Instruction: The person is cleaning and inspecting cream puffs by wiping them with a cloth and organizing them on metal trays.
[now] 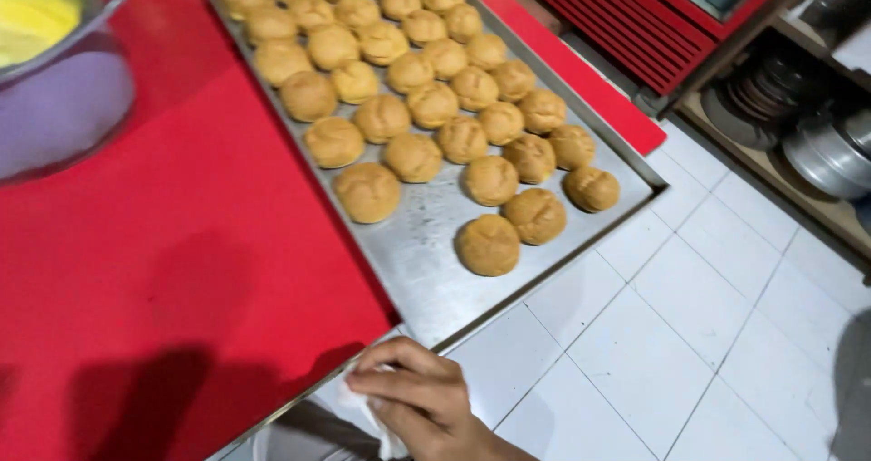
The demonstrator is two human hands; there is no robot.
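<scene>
Pressing our hand [422, 397] closed on a white cloth [372, 416], we work just below the near corner of the baking tray [426, 261] of golden puffs [488, 243].

Baking tray [426, 261] sits on the table [163, 270], running diagonally from top-left to lower-right, w/ its near-right corner hanging past the table edge over the tiled floor [671, 334]. Buns [413, 93] lie on the tray in close rows, filling the far part; near end of tray bare. Metal bowl [59, 98] stands on the table at top-left, left of the tray. 1 hand [422, 397] at bottom centre, just below the table's near edge, resting on a cloth [367, 416]. Shelf w/ stacked metal pans [817, 143] at far right, beyond the floor.
</scene>
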